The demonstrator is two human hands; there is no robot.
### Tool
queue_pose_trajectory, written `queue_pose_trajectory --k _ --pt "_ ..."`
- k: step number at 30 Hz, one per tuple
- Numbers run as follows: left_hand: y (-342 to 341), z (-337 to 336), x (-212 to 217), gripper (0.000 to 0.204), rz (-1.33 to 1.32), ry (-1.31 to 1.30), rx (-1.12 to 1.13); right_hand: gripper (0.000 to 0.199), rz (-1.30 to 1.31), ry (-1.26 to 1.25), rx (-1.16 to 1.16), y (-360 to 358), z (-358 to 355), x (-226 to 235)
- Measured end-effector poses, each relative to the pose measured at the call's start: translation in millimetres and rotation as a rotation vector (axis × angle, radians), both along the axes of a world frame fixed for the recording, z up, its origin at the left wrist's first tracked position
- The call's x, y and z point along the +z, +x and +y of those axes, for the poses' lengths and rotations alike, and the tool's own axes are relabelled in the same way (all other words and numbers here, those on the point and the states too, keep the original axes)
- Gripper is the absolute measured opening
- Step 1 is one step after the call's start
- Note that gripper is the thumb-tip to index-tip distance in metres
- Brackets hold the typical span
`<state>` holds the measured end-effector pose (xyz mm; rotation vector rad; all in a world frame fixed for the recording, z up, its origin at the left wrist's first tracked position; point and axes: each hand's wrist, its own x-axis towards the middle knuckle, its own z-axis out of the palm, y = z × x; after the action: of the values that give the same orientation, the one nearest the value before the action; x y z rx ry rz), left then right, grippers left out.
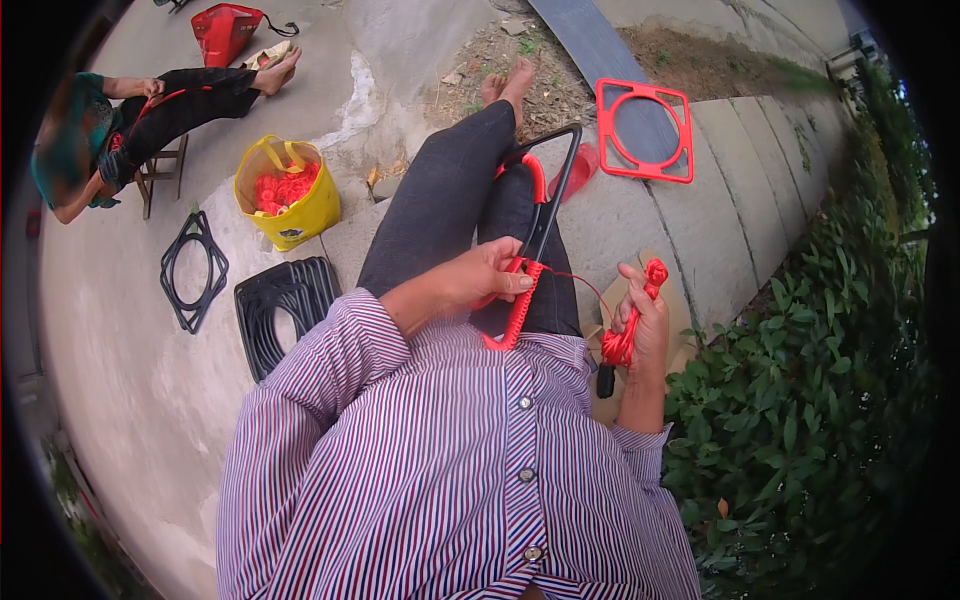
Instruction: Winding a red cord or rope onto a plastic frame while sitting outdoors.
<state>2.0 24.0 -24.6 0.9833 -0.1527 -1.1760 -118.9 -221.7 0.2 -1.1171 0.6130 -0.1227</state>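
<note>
Black frame (549, 215) sits over lap (556, 312); left hand (490, 272) fingers clamped on its red-wrapped near part. To the right, right hand (643, 312) fingers closed around red cord bundle (618, 347); thin red strand (577, 277) runs leftward to frame.

Gentle Light, Bendy Edges

Soft daylight falls evenly over everything, so shadows are faint. The pale ground (120, 330) looks bright, and the bushes (790, 460) look darker. The striped shirt (430, 450) in the middle looks quite clear. Near the round black rim (935, 560), lines bend and the bushes go fuzzy. A smudge hides part of the other person (170, 115).
</note>
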Motion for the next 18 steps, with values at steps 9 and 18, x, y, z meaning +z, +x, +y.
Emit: queue_pose_trajectory --k 9,18 --pt "-22.8 -38.1 38.5 0.042 -0.614 0.122 0.038 0.017 -0.208 0.180 0.028 -3.5 18.2 9.2" --pt "-7.2 -56.8 99.5 0.040 -1.235 0.354 0.088 0.022 -0.385 0.370 0.086 -2.3 27.4 18.2"
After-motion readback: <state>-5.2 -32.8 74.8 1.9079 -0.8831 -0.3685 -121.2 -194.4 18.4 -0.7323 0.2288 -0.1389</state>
